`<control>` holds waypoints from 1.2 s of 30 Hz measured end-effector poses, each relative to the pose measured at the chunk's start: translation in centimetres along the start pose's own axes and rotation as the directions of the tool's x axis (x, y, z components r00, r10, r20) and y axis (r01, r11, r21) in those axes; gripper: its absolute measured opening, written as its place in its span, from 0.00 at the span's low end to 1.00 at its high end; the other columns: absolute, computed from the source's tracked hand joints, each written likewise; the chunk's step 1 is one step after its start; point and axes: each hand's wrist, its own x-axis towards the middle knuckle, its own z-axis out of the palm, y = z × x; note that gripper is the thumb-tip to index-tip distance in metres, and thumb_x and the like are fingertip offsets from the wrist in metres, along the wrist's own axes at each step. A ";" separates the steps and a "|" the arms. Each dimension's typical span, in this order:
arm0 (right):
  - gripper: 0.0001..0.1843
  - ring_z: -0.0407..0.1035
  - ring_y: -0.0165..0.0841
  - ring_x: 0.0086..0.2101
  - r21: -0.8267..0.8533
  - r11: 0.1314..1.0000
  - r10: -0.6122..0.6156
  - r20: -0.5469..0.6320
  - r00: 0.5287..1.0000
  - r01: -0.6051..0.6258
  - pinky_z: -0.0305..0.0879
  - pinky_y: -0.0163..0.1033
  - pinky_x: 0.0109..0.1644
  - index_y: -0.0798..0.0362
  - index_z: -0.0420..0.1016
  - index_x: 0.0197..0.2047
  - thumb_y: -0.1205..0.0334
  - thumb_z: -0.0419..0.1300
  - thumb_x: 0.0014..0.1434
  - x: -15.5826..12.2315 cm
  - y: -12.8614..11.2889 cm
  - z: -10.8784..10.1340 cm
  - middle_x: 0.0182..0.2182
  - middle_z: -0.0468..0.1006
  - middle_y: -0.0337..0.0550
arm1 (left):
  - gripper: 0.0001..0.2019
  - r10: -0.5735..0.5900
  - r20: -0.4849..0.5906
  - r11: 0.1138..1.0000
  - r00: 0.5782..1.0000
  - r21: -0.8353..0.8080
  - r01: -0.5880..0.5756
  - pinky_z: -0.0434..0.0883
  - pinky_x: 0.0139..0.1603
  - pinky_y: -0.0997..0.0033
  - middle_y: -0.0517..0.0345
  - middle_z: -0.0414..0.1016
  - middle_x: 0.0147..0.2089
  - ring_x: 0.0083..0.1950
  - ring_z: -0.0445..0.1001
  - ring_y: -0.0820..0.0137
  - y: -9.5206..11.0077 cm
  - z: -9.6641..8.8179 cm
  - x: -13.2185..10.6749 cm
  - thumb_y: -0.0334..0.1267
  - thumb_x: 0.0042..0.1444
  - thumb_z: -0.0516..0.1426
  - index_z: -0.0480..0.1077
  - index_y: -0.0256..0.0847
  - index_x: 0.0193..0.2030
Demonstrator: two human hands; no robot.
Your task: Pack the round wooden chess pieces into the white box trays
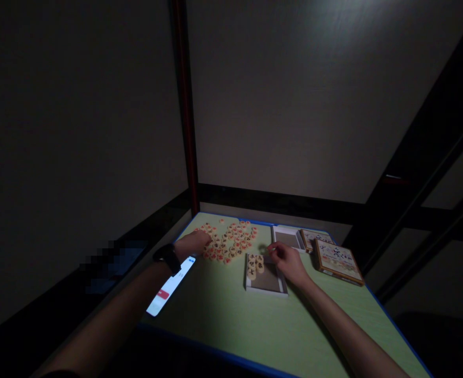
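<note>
Many small round pale tiles with red and black marks (231,241) lie spread on the far left of a green table (231,320). My left hand (194,244), a dark watch on its wrist, rests at the left edge of that spread, fingers curled on the tiles. A shallow white tray (269,281) in the middle holds several tiles (255,264) in its far left corner. My right hand (288,261) hovers over the tray's far right corner, fingers pinched together; I cannot make out what they hold.
A lit phone (171,286) lies by my left wrist. A second white tray (287,239) stands behind the first, with two printed box lids (337,261) to its right. The blue table edge runs close in front. A dark post rises at the far corner.
</note>
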 end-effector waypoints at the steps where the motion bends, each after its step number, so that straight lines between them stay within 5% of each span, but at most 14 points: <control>1: 0.14 0.70 0.35 0.24 0.005 1.000 -0.001 0.001 1.000 0.001 0.61 0.37 0.30 0.54 0.78 0.34 0.62 0.53 0.49 0.0 0.0 0.0 0.22 0.79 0.40 | 0.11 0.005 -0.002 1.000 1.000 0.003 -0.005 0.72 0.44 0.71 0.48 0.79 0.42 0.44 0.78 0.63 0.0 0.1 0.0 0.26 0.49 0.59 0.76 0.40 0.40; 10: 0.14 0.70 0.35 0.24 0.013 1.000 0.007 0.017 1.000 -0.008 0.61 0.37 0.30 0.53 0.78 0.34 0.60 0.52 0.50 -0.1 0.0 0.2 0.22 0.78 0.40 | 0.11 0.019 -0.038 1.000 0.999 0.010 -0.018 0.71 0.45 0.70 0.48 0.79 0.44 0.46 0.77 0.64 -0.1 1.0 0.1 0.25 0.55 0.54 0.75 0.40 0.41; 23: 0.14 0.70 0.35 0.25 0.004 1.000 0.004 0.027 1.000 -0.004 0.61 0.37 0.32 0.54 0.78 0.33 0.60 0.52 0.50 -0.1 -0.2 0.0 0.23 0.79 0.41 | 0.11 0.005 -0.067 1.000 0.998 0.028 -0.004 0.70 0.44 0.72 0.44 0.78 0.43 0.46 0.77 0.63 0.1 -0.5 -0.8 0.26 0.57 0.52 0.73 0.36 0.43; 36: 0.15 0.71 0.35 0.25 -0.008 1.000 0.006 0.027 1.000 -0.006 0.62 0.37 0.32 0.54 0.78 0.34 0.61 0.52 0.50 -0.1 -0.2 0.0 0.24 0.79 0.42 | 0.10 0.006 0.058 0.997 0.998 0.079 -0.011 0.70 0.40 0.73 0.46 0.80 0.44 0.44 0.77 0.63 0.4 -1.7 -2.2 0.27 0.55 0.56 0.75 0.37 0.41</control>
